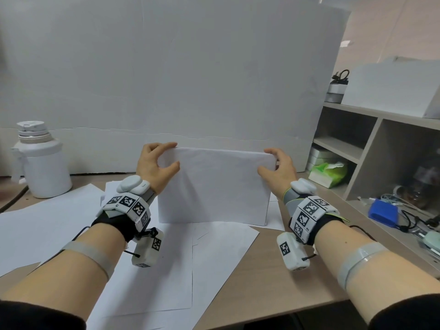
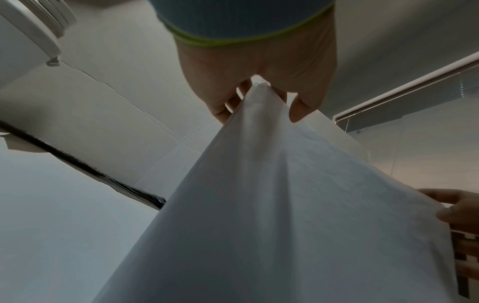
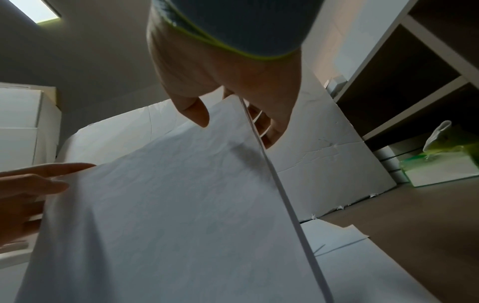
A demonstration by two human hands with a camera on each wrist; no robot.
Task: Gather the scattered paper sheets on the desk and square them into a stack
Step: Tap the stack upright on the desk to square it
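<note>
Head view: left hand (image 1: 158,163) and right hand (image 1: 277,166) each pinch an upper corner of the paper stack (image 1: 214,186), thumbs on the near face, fingers curled over the top edge. The stack stands upright on its long lower edge at mid-desk, resting on loose sheets (image 1: 214,246) that fan toward the desk's (image 1: 273,282) front edge. Only here: a white bottle (image 1: 39,160) well left, a shelf unit (image 1: 371,139) close on the right, a white board (image 1: 166,79) just behind.

Left wrist view: the corner comes to a point between thumb (image 2: 304,106) and fingers (image 2: 220,108); the face looks faintly wrinkled. The other hand's fingertips show at the far edge.

Right wrist view: alone here, the stack's side edge (image 3: 285,205) reads as a thin, even band, sheets flush. A green tissue pack (image 3: 440,164) sits on the lower shelf, open desk between.
</note>
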